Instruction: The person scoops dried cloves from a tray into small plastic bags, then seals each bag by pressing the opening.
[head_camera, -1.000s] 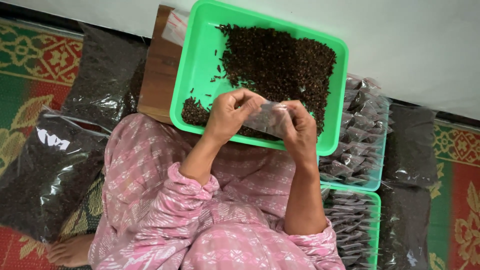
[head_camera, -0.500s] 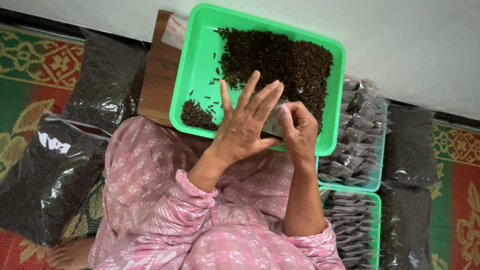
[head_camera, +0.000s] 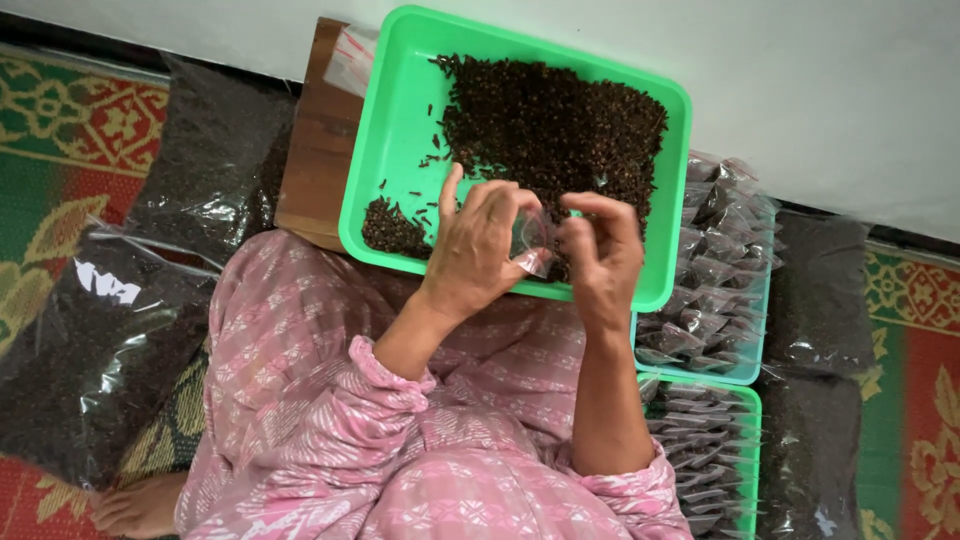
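Note:
A green tray (head_camera: 390, 130) holds a heap of dark cloves (head_camera: 550, 120) and rests on a wooden board over my lap. Above the tray's near edge my left hand (head_camera: 478, 248) curls around a small clear plastic bag (head_camera: 532, 240). My right hand (head_camera: 600, 255) pinches the same bag from the right with bent fingers. A small separate pile of cloves (head_camera: 392, 228) lies in the tray's near left corner, just left of my left hand.
Two trays of small filled packets stand at the right, a light blue one (head_camera: 722, 270) and a green one (head_camera: 715, 455). Large clear bags of cloves lie at the left (head_camera: 100, 350) and right (head_camera: 820, 300). A white wall runs behind, and a patterned mat covers the floor.
My left hand, spread flat over the bag half a second ago, has curled shut around it. My right hand stays on the bag's right side with its fingers raised a little.

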